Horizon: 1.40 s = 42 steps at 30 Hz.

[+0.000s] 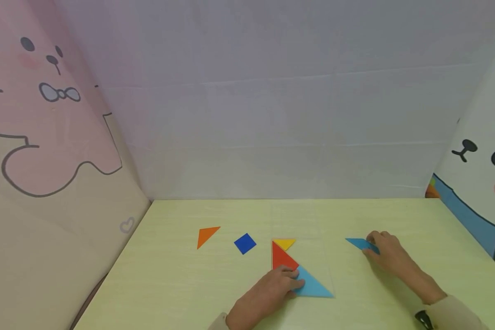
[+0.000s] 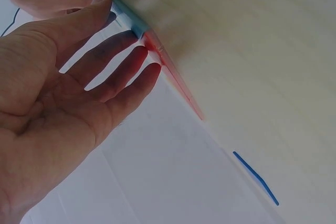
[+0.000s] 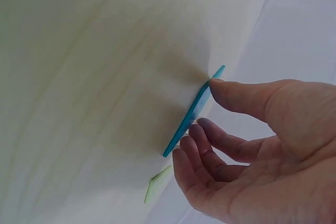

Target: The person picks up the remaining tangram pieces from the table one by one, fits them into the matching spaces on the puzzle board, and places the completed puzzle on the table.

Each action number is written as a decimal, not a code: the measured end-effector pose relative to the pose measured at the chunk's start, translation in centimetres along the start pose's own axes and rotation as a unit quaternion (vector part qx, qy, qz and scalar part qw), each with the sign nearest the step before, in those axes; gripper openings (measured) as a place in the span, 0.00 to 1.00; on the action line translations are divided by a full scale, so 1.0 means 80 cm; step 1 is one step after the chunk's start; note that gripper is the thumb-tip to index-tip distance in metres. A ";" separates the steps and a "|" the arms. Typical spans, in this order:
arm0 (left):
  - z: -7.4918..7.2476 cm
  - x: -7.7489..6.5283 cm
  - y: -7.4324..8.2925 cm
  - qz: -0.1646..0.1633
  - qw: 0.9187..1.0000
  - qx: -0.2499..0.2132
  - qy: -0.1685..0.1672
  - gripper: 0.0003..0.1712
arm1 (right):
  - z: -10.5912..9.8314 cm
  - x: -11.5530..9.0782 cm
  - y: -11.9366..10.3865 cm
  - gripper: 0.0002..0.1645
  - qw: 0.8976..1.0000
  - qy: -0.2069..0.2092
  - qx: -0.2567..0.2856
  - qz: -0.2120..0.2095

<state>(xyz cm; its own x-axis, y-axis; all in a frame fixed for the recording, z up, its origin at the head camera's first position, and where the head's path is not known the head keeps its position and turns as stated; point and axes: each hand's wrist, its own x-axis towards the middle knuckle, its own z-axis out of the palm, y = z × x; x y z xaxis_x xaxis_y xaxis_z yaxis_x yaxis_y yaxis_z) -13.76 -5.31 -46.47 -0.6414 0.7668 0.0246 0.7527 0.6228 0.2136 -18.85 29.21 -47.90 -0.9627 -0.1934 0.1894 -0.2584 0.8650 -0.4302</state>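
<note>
My left hand (image 1: pixel 268 293) lies over a red triangle (image 1: pixel 281 257) and a light-blue triangle (image 1: pixel 313 285), fingers fairly straight and touching them. The two triangles adjoin along a slanting line; a small yellow triangle (image 1: pixel 285 244) borders the red one at its upper right. Over on the right, my right hand (image 1: pixel 389 254) pinches a flat blue parallelogram (image 1: pixel 356 243) between thumb and fingers. The right wrist view shows that blue piece (image 3: pixel 194 111) tilted close to the tabletop, with the thumb on one edge and fingertips near the opposite one.
Left of the joined pieces lie a dark-blue square (image 1: pixel 245 244) and an orange triangle (image 1: pixel 207 236) on the pale-yellow table (image 1: pixel 156 284). A light-green piece (image 3: pixel 157 184) shows in the right wrist view. Cloth walls (image 1: pixel 247 137) enclose the back and sides.
</note>
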 end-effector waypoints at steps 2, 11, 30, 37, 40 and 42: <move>0.000 0.000 0.000 0.003 1.000 0.001 0.002 0.22 | 0.000 0.000 0.000 0.14 1.000 -0.002 0.001 0.003; 0.000 0.000 0.001 0.009 1.000 0.005 -0.002 0.22 | 0.000 -0.001 0.003 0.15 1.000 -0.012 0.002 -0.010; -0.003 0.000 0.005 -0.017 0.999 -0.019 -0.021 0.24 | -0.008 -0.004 0.000 0.16 0.999 -0.034 0.037 0.013; -0.003 0.000 0.005 -0.017 1.000 -0.013 -0.015 0.23 | -0.008 -0.001 0.002 0.17 0.998 -0.041 0.055 0.013; -0.004 0.000 0.005 -0.020 1.000 -0.015 -0.017 0.23 | -0.009 0.001 0.004 0.21 0.997 -0.049 0.061 0.013; -0.004 0.000 0.005 -0.021 0.999 -0.017 -0.019 0.24 | -0.009 0.002 0.005 0.23 0.996 -0.056 0.062 0.011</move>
<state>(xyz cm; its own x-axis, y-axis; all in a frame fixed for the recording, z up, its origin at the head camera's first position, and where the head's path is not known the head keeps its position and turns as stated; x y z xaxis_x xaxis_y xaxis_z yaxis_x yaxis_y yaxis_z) -13.51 -5.10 -46.10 -0.6665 0.7452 -0.0215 0.7188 0.6500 0.2465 -19.05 29.84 -47.40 -0.9693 -0.2319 0.0816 -0.2385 0.8069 -0.5404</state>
